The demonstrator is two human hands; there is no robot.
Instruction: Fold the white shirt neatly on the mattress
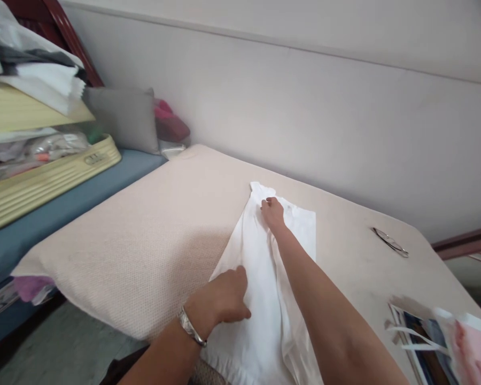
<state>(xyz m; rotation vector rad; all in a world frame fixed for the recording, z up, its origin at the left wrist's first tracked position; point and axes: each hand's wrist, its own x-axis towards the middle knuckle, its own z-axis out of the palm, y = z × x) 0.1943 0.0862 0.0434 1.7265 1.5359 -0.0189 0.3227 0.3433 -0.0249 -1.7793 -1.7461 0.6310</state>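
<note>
A white shirt (260, 315) lies lengthwise on the beige bed cover, with folds along its right side. Its narrow, collar-like end (261, 189) points toward the wall. My right hand (273, 214) is near that end, its fingers bent and pinching the fabric. Closer to me, my left hand (222, 297), with a silver bracelet (190, 327) at the wrist, is over the shirt's left edge. Its thumb and fingers are apart, and I see nothing held between them. My right forearm covers part of the shirt's right side.
A pair of eyeglasses (390, 242) lies on the beige cover (144, 230) at the right. Bags (428, 337) stand at the lower right. An open yellow suitcase (52, 171) sits on the blue mattress (76, 190) at left, near a grey pillow (122, 117). The wall (304, 112) bounds the back.
</note>
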